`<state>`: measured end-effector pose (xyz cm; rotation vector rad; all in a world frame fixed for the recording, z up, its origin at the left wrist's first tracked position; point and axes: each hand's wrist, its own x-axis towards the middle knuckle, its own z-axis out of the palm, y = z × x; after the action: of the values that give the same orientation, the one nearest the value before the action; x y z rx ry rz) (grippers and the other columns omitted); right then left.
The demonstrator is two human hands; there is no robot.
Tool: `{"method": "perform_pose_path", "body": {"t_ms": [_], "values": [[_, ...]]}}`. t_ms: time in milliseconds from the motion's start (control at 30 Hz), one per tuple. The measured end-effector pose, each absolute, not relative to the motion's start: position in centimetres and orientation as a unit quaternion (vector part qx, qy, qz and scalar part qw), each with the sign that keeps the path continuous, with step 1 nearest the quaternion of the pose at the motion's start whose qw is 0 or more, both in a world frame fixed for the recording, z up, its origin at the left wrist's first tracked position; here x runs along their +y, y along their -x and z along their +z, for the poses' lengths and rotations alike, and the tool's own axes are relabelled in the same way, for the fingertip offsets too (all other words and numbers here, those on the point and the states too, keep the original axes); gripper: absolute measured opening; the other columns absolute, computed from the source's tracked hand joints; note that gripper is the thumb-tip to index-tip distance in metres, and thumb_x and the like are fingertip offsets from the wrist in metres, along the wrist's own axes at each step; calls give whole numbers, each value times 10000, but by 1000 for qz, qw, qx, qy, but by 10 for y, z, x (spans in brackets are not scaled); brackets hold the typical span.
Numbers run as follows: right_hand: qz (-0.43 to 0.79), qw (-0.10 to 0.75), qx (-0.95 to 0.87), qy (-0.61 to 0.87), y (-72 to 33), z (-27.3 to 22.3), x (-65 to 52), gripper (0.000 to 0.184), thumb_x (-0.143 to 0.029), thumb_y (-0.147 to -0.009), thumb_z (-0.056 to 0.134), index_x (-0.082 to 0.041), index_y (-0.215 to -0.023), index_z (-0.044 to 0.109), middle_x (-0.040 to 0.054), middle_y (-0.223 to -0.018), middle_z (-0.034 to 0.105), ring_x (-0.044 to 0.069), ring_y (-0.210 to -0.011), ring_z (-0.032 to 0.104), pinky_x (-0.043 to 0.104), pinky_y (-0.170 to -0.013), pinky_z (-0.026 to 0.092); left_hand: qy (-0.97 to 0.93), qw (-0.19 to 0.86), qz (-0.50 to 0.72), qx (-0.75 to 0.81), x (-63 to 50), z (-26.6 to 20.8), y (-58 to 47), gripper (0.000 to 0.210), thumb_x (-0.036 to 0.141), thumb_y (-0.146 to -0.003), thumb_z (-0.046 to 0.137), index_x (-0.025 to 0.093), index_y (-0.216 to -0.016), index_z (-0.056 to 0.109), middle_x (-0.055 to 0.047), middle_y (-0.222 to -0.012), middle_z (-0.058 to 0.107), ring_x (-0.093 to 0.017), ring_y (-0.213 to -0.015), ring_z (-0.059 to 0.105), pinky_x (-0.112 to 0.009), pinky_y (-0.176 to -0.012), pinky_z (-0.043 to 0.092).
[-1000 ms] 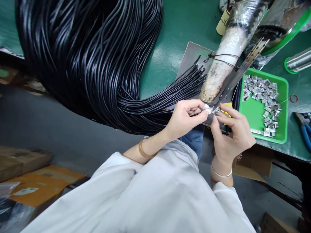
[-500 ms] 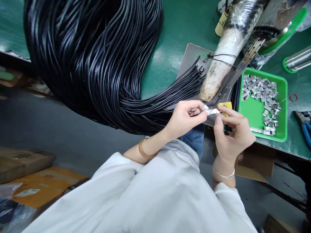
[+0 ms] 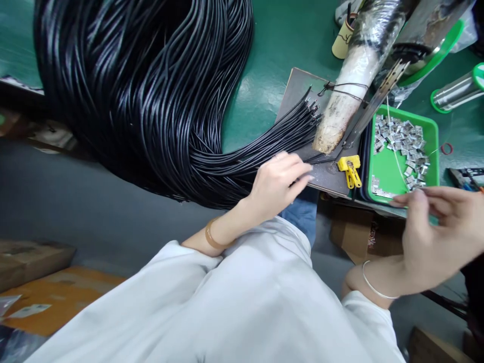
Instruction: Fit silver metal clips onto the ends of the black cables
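My left hand [image 3: 280,179] hovers beside the front of the black cable bundle [image 3: 227,164]. Its fingers are loosely curled and apart from the thumb, with nothing visible between them. Off to the right, my right hand [image 3: 434,217] is at the front edge of a green tray [image 3: 434,146], slightly blurred. Its thumb and forefinger pinch a thin pale wire, seemingly solder wire [image 3: 396,154], which runs up across the tray. Small metal connector shells [image 3: 406,138] lie heaped in that tray. Between the hands, a yellow clip [image 3: 350,169] sits on the grey board [image 3: 295,96].
A white, stained cylinder [image 3: 336,106] leans over the board, beside a slotted metal bar [image 3: 378,101]. A silvery wire spool [image 3: 456,96] and pliers [image 3: 467,176] are at the right. Cardboard boxes [image 3: 75,297] stand on the floor at left.
My right hand has moved right, from the clip to the tray's front corner, and pinches the wire. My left hand has drawn back slightly left and no longer shows the metal connector it held.
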<state>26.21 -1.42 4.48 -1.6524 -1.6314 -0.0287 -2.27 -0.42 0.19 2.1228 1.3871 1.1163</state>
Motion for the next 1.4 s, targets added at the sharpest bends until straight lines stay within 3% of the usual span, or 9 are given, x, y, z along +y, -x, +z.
{"method": "perform_pose_path", "body": {"t_ms": [100,200,467,633,800,1000,1100,1233,1400], "values": [[-10,227,-692,685,-270,44,8,150,-370,-798,733,-252,-811,642,-4,-730,702,173,-656,697,308,-670,497,-773,63,318,546,12,1,29,215,210,-940,549,122,-990,739,-120,-975,688,-238,-945,580,-362,-823,465],[37,144,-708,691,-273,45,22,139,-367,-814,710,-249,-784,643,-35,-738,696,149,-651,661,297,-694,444,-773,44,290,563,27,-4,33,276,198,-969,482,124,-920,743,-103,-887,667,-221,-870,553,-351,-761,448],[53,27,-755,653,-273,49,47,103,-197,-723,741,-237,-756,652,-34,-810,711,126,-707,607,258,-681,364,-748,50,400,527,24,-3,35,233,203,-964,493,131,-863,691,-77,-865,651,-203,-865,534,-357,-826,437],[36,-14,-776,629,-273,51,57,151,-153,-705,760,-217,-724,624,-27,-812,683,101,-672,544,261,-645,319,-796,175,350,463,6,12,38,155,205,-922,556,141,-807,638,-43,-782,650,-186,-829,532,-321,-811,435],[129,26,-747,652,-273,51,65,121,-166,-715,758,-196,-717,641,-52,-686,648,52,-562,493,247,-642,349,-820,181,291,459,8,12,37,183,212,-955,517,135,-883,666,-52,-823,687,-198,-835,552,-323,-796,434],[47,99,-740,664,-269,37,51,129,-187,-745,739,-201,-731,611,-46,-684,640,43,-543,489,241,-650,369,-785,73,278,549,21,2,29,308,170,-989,409,141,-1023,715,-105,-955,642,-224,-906,556,-339,-791,443],[-26,198,-729,655,-270,30,40,113,-214,-771,712,-201,-770,600,-14,-762,654,70,-618,556,230,-668,425,-795,91,295,523,19,-4,25,318,194,-1004,402,143,-1138,685,-82,-932,646,-203,-870,561,-327,-800,451],[-82,337,-691,634,-270,28,28,92,-245,-773,696,-186,-787,626,40,-865,700,142,-753,672,239,-618,502,-820,85,275,495,12,-6,19,253,258,-986,467,136,-941,684,-94,-958,652,-231,-932,546,-341,-832,442],[-8,479,-624,618,-246,41,14,129,-219,-738,728,-171,-823,644,59,-829,718,211,-704,717,349,-593,589,-810,167,282,487,7,11,19,199,242,-968,494,118,-956,649,-82,-891,669,-220,-908,544,-332,-819,425]]}}
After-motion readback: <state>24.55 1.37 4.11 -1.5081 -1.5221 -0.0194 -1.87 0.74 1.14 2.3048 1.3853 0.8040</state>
